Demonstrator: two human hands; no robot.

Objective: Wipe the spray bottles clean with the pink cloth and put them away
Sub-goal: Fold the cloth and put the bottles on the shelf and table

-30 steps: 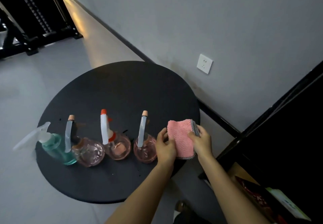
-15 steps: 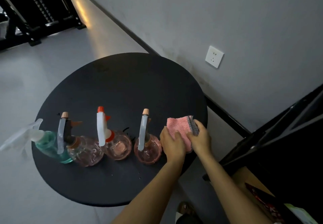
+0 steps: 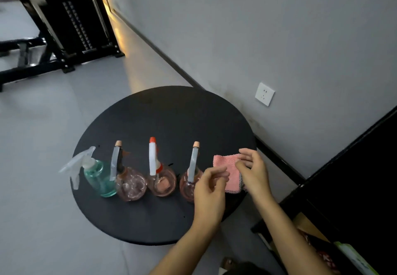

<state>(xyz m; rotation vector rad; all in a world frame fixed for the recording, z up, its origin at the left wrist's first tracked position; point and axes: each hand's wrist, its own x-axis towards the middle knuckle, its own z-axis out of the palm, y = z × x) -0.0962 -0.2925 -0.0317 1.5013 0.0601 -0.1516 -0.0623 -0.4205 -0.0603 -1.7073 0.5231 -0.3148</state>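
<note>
Nearest, lower right: black shelf [image 3: 279, 227] holding packages [image 3: 354, 259], whose printing is too blurred to read. Left hand [image 3: 209, 191]: fingers loosely curled, holding nothing, raised in front of the fourth bottle [image 3: 187, 185] and hiding part of it. Right hand [image 3: 254, 173]: fingers bent over the right edge of the cloth [image 3: 225, 167]; whether it pinches the cloth or only hovers over it cannot be told. Cloth: pink, dark trim at one edge, lying on the counter [image 3: 171, 120] at its right side, just beside the fourth bottle. Bottles: four, upright, in one row across the near half of the round black counter. From the left: teal bottle [image 3: 96, 178], clear trigger; second bottle [image 3: 131, 185], pink, grey trigger, orange tip, touching the teal one; third bottle [image 3: 162, 183], pink, white trigger, red tip; fourth bottle, pink, grey trigger, orange tip. No brand, label or writing shows on any bottle or on the cloth. Task status, judged: no bottle is put away and no bottle is in hand; whether any is already wiped cannot be told, so wiping and storing of all four appear to remain. Farther: white socket [image 3: 264, 94] on the grey wall, unmarked. Farthest, upper left: black rack [image 3: 71, 23] on the floor, no writing legible.
</note>
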